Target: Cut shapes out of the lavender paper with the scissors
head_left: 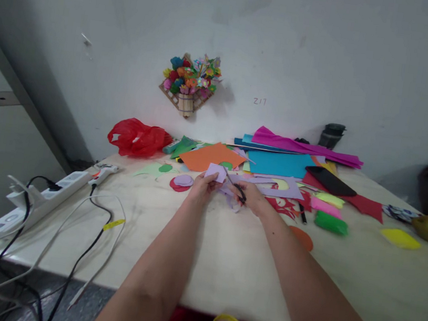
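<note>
My left hand (205,185) pinches a small piece of lilac paper (216,172), held up over the table. Black-handled scissors (240,192) are gripped in my right hand (249,196), their blades pointing up and left beside the paper's right edge. Whether the blades touch the paper is too small to tell. Lilac scraps lie beneath both hands, along with a larger lilac sheet (287,188) that has cut-out openings. Left of my left hand, lilac and red circles (182,181) rest on the table.
Orange sheet (214,156), blue sheet (279,164) and black phone (330,180) lie at the back. Green packet (330,222) and orange circle (301,238) are on the right. Red plastic bag (137,138), white power strip (38,205) and loose cables occupy the left.
</note>
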